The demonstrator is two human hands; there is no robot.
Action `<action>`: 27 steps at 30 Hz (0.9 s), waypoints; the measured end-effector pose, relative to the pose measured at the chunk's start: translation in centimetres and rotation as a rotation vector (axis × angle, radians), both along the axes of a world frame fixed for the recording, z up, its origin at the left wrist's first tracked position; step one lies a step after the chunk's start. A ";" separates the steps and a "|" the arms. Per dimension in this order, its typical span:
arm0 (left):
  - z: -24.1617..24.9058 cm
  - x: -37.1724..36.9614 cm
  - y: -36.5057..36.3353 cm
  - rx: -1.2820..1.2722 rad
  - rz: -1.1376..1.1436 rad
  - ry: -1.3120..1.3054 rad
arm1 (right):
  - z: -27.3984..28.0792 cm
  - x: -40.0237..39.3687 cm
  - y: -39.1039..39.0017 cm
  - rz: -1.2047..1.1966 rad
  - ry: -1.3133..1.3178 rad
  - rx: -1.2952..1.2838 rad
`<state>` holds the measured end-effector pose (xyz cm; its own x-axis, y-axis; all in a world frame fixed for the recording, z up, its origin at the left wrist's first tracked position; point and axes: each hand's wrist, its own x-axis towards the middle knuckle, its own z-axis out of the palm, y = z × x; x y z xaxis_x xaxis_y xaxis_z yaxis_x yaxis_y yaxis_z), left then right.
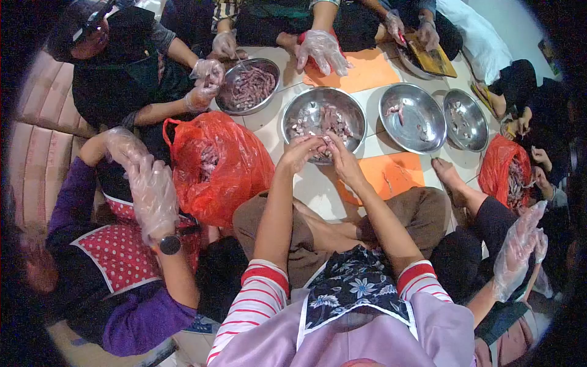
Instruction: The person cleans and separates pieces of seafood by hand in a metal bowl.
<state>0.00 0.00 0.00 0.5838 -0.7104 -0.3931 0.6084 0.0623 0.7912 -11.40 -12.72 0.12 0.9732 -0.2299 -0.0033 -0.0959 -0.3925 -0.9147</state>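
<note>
My left hand (302, 151) and my right hand (344, 160) meet over the near rim of a steel bowl (304, 103), both bare. Their fingertips are pinched together around something small and pale, mostly hidden by the fingers. Inside the bowl lie pinkish strips of raw meat (333, 115) and small whitish bits. Just below my right hand, an orange sheet (367, 168) rests on the floor between my legs, with a thin pale scrap (387, 181) on it.
Beside my bowl stand two more steel bowls (416, 110) (468, 125) with a few scraps. A red plastic bag (238, 165) of meat sits at left, another red bag (498, 162) at right. Gloved co-workers surround me; one hand (322, 52) spreads over a second orange sheet (373, 67).
</note>
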 end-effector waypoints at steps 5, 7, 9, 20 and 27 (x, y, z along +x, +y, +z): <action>-0.2 0.5 -0.1 0.036 -0.028 -0.013 | 0.4 1.2 0.8 -0.115 -0.056 0.009; -0.4 0.7 0.2 0.065 -0.035 -0.015 | 0.7 1.5 1.5 -0.138 -0.074 0.001; -0.4 0.3 0.5 0.093 -0.045 -0.006 | 0.5 1.4 1.8 -0.164 -0.080 -0.009; 0.0 0.0 0.3 0.083 -0.123 0.037 | -2.0 3.1 0.5 -0.130 -0.086 0.269; 0.2 0.2 0.3 -0.007 -0.133 0.037 | 1.1 2.8 0.4 -0.223 0.246 1.069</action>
<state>0.24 0.28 0.16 0.4698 -0.7832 -0.4072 0.6401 -0.0154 0.7681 -8.63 -12.33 1.21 0.8564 -0.1628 -0.4901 -0.2905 0.6327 -0.7178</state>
